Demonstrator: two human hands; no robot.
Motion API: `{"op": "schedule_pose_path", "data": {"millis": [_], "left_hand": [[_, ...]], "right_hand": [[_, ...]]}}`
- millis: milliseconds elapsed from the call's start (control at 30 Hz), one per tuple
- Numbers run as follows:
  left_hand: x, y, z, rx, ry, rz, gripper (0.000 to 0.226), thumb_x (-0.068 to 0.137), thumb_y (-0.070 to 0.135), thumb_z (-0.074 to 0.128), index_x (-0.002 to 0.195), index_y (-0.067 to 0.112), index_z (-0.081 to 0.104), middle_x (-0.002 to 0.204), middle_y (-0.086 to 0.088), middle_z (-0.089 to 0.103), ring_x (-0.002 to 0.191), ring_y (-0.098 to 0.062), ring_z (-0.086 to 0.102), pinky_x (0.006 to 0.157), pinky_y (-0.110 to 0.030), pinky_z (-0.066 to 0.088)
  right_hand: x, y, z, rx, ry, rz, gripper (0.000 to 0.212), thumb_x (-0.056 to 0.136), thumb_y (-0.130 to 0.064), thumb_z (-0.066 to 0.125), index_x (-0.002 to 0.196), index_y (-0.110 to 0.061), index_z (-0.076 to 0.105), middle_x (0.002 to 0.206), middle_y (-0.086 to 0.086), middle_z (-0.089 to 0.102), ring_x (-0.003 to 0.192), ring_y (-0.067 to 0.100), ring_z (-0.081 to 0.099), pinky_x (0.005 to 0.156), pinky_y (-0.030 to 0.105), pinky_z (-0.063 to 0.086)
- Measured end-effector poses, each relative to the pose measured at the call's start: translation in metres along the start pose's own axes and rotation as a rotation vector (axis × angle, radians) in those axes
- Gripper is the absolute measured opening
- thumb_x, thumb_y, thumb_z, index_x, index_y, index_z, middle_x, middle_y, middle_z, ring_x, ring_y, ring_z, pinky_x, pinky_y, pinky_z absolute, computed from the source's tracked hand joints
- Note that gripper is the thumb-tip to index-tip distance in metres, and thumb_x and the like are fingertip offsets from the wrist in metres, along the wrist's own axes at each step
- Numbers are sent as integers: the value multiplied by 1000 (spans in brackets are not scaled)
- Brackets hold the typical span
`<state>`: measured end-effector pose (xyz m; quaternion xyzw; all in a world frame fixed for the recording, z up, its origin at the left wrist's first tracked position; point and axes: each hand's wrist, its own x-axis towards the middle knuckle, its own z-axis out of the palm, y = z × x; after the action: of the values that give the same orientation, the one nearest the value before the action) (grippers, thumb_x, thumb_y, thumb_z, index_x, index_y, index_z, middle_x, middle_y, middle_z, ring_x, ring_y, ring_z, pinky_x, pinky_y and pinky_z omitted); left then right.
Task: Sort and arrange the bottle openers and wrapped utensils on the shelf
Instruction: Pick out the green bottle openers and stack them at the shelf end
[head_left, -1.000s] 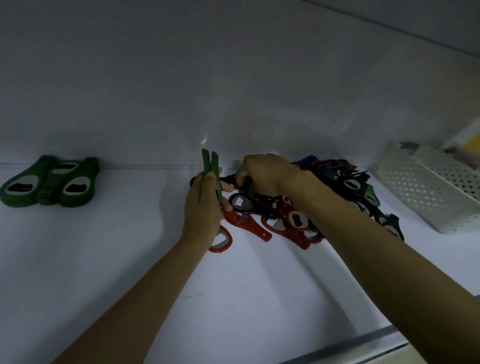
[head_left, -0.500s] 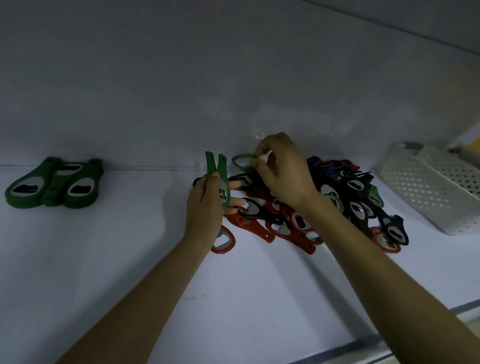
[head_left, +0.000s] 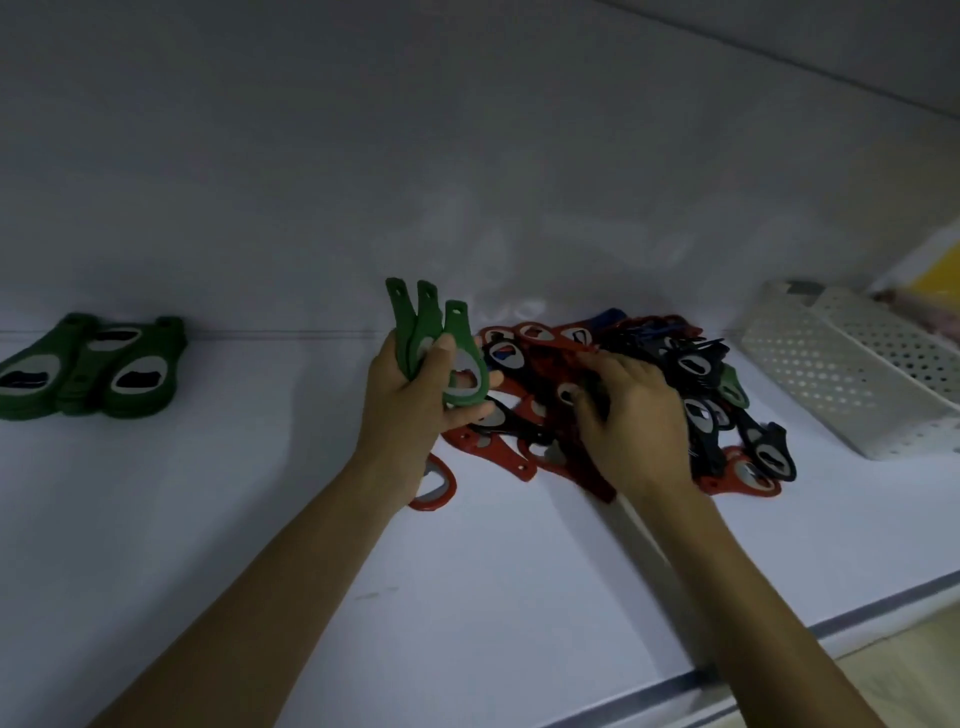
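Note:
My left hand (head_left: 410, 410) grips three green bottle openers (head_left: 436, 338), fanned upright with their handle ends up. To its right a mixed pile of red, black and dark blue bottle openers (head_left: 737, 426) lies on the white shelf (head_left: 467, 597). My right hand (head_left: 631, 421) rests palm down on the middle of that pile, fingers bent among the red ones; whether it grips one I cannot tell. A sorted group of green bottle openers (head_left: 93, 371) lies flat at the far left against the back wall.
A white perforated basket (head_left: 852, 374) lies tilted at the right end of the shelf, with something yellow (head_left: 943, 273) behind it. A lone red opener (head_left: 436, 486) lies under my left wrist. The shelf's front edge (head_left: 779, 639) runs across the lower right.
My right hand lifted a green opener from the pile, passed it to my left hand, which now holds three, then came back down onto the pile.

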<state>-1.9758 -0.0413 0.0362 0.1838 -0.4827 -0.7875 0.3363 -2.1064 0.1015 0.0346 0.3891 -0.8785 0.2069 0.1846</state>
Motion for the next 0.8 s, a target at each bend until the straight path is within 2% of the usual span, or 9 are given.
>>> {"op": "schedule_pose_path", "data": {"millis": [67,133,267,367,433,500,600,700,800], "left_hand": [[-4,-5,4,-99,-89,-102,19,91,16,55,109,22,57,92,4,74,84,-19,72,61,-27,57],[-8,-12,8,-117,-165,-161,23,88,8,58,111,14,59,98,-4,73,89,-22,71,63,-26,56],[-14,-26,13,-142,-230,-195,22,89,4,56,109,9,61,103,-9,72,93,-24,70,68,-26,56],[-16,-31,14,-137,-253,-191,22,92,8,53,113,11,60,104,-9,72,97,-24,69,76,-27,56],[-18,-32,15,-152,-285,-203,26,89,17,57,114,13,61,106,-6,71,100,-23,68,76,-29,56],[-21,-33,17,-148,-367,-241,31,80,30,63,109,19,65,108,-4,71,101,-22,67,75,-33,56],[-27,-38,21,-22,-410,-266,20,78,22,67,99,21,68,98,-4,73,90,-18,70,66,-30,57],[-25,-41,22,-20,-300,-277,15,87,6,60,94,17,67,88,-4,74,79,-15,71,56,-26,55],[-21,-38,20,-124,-319,-312,20,93,5,49,108,11,60,101,-11,72,90,-28,70,60,-31,56]], "right_hand": [[5,16,-3,-167,-152,139,39,92,-30,57,129,-16,57,126,8,60,118,32,49,94,46,45],[6,21,-4,-165,-181,123,33,94,-30,55,124,-18,62,120,7,63,112,30,52,85,42,49],[4,8,-13,-74,104,-21,27,97,-21,52,115,-12,68,105,8,67,94,27,60,75,38,50],[0,-5,-27,435,278,60,22,97,-18,52,109,-12,69,94,-2,70,85,11,64,73,25,53],[-3,-16,-33,876,172,194,16,95,-13,55,98,-18,70,85,-8,72,80,8,68,68,20,55],[-8,-24,-29,1101,52,301,12,90,-7,60,92,-11,70,80,-1,73,74,14,70,64,23,56],[-16,-28,-14,1091,20,359,7,83,-5,69,82,2,67,73,9,70,66,20,66,61,25,54],[-6,-6,-10,1015,66,447,22,84,-24,70,67,-15,61,62,-5,65,59,9,61,55,19,50],[24,53,-14,676,273,602,18,92,-31,58,80,-18,64,82,-3,68,83,11,67,67,23,51]]}}
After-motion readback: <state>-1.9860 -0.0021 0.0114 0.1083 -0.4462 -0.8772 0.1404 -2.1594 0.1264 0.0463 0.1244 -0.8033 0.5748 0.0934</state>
